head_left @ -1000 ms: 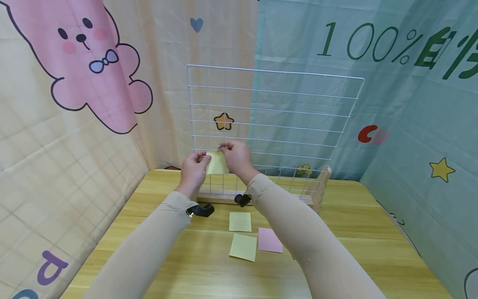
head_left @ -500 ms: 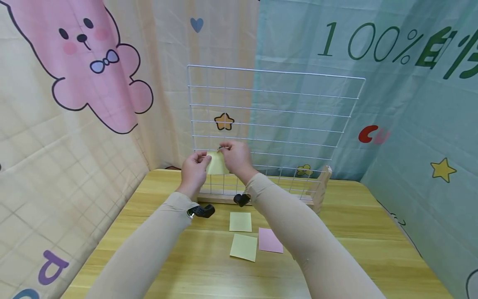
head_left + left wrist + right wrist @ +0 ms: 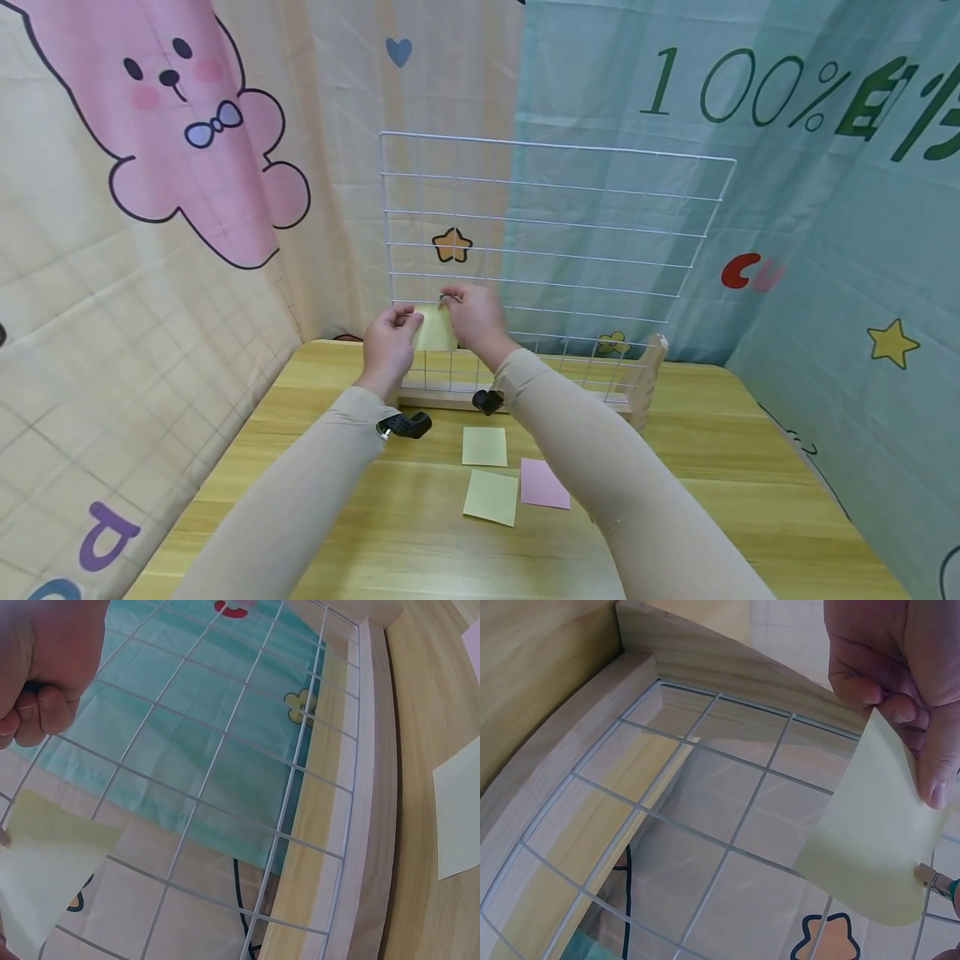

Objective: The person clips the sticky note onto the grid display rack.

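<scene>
In the head view, my left hand [image 3: 387, 346] pinches the left edge of a pale yellow sticky note [image 3: 435, 327] against the lower left of a white wire grid [image 3: 570, 225]. My right hand [image 3: 480, 321] is at the note's upper right. Its fingertips hold a small wooden clothespin [image 3: 932, 880], seen at the note's edge by a wire in the right wrist view. Whether the clothespin bites on both paper and wire cannot be told. The left wrist view has the note [image 3: 49, 862] at its left edge and the curled fingers of my right hand [image 3: 52, 667] above.
Two more yellow notes [image 3: 484, 447] and a pink note [image 3: 544, 483] lie on the wooden table [image 3: 420, 542], the pink one beside my right forearm. The grid stands in a wooden base [image 3: 442, 399] with a wooden side piece [image 3: 647, 382]. Printed curtains [image 3: 337, 167] hang behind.
Both hands keep nearly the same place at the note. Only the head view has shifted very slightly.
</scene>
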`<state>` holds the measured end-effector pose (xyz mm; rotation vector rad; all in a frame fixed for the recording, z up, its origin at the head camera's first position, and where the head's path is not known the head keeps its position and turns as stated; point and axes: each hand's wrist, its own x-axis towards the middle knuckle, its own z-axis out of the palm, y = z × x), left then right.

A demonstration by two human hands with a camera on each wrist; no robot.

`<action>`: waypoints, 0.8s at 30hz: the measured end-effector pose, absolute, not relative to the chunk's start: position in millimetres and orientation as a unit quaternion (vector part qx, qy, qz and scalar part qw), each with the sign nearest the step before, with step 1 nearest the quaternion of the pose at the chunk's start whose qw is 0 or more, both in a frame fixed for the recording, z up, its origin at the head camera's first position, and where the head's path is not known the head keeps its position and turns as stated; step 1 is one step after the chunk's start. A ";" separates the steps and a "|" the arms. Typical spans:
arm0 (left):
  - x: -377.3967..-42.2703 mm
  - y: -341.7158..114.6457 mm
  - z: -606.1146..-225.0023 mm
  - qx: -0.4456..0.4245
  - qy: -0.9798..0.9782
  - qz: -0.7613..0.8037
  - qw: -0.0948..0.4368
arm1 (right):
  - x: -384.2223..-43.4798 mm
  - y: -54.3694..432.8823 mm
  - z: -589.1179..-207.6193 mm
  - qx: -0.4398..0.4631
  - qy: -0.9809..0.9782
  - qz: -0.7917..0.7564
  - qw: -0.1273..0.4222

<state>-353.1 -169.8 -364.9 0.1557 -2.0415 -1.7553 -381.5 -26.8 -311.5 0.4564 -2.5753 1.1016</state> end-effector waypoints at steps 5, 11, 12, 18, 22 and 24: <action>-354.1 -167.8 -366.8 0.051 -0.735 -0.636 0.229 | -382.1 -25.3 -311.4 0.173 -0.902 0.361 0.158; -356.7 -166.8 -368.6 0.050 -0.740 -0.629 0.233 | -381.0 -23.0 -309.4 0.177 -0.904 0.359 0.149; -357.0 -166.8 -368.8 0.049 -0.740 -0.629 0.232 | -381.0 -22.6 -309.1 0.179 -0.905 0.356 0.150; -357.4 -166.3 -370.4 0.049 -0.736 -0.635 0.231 | -382.8 -22.2 -309.3 0.182 -0.909 0.342 0.153; -357.2 -166.3 -371.2 0.054 -0.734 -0.634 0.238 | -384.6 -23.0 -310.4 0.186 -0.909 0.342 0.150; -356.7 -166.3 -371.1 0.055 -0.732 -0.636 0.240 | -385.4 -23.3 -310.7 0.190 -0.909 0.341 0.148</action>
